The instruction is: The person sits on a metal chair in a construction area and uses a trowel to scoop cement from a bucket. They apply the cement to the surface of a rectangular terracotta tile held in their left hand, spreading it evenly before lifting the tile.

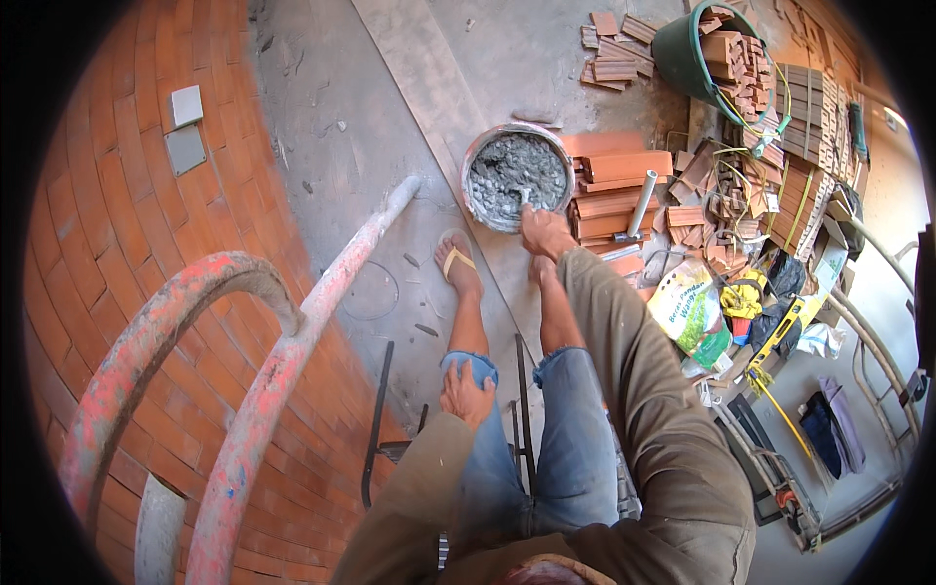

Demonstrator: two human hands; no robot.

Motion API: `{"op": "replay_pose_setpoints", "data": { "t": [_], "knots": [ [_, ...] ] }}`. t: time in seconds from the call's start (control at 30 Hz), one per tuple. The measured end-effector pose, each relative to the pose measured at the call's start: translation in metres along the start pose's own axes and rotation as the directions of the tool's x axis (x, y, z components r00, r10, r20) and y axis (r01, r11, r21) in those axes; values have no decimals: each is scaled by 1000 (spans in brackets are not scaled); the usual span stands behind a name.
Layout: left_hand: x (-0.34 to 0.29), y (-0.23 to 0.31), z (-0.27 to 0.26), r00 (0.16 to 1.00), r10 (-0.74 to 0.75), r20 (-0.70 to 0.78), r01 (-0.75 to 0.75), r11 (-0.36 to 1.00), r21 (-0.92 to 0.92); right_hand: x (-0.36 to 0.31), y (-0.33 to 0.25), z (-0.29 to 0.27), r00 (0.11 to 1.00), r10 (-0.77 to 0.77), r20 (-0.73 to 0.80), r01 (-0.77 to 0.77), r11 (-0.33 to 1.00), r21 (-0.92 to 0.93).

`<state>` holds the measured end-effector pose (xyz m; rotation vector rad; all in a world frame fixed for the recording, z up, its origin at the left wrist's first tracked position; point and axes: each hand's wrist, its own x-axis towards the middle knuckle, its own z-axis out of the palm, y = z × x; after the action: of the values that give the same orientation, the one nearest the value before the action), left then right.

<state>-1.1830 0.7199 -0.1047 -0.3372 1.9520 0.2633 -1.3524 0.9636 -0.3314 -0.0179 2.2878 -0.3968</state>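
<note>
A round bucket (pixel 470 212) of wet grey mortar (pixel 502 175) stands on the floor ahead of my feet. Over its near right rim reaches my right hand (pixel 546 232), closed around a mortar-smeared hand tool (pixel 526 196). The tool's working end is sunk in the mortar, so I cannot tell its exact kind. My left hand (pixel 466 393) lies on my left knee, fingers apart and nothing in them. Beside the bucket, to the right, are stacked orange clay tiles (pixel 624 168), with a hammer (pixel 642 207) resting on them.
Red-painted scaffold pipes (pixel 283 351) rise close on my left, before an orange tiled wall (pixel 107 185) with a switch box (pixel 185 151). A green bucket (pixel 682 54) of tile pieces stands far right. A rice sack (pixel 689 310), yellow spirit level (pixel 788 336) and metal frame (pixel 770 463) lie right.
</note>
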Motion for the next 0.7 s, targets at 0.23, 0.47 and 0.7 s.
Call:
{"op": "replay_pose_setpoints", "data": {
  "t": [0.23,0.47,0.7],
  "knots": [
    [-9,-10,4,1000,-22,8,22,1000,-6,-48,-19,-82,983,117,141,-178,797,577],
    [-6,-11,8,999,6,36,-6,1000,22,-60,-35,-85,967,-248,-54,215,915,-341],
    [-6,7,-1,1000,-8,29,8,1000,27,34,5,-21,996,34,82,-68,890,450]
  ]
}}
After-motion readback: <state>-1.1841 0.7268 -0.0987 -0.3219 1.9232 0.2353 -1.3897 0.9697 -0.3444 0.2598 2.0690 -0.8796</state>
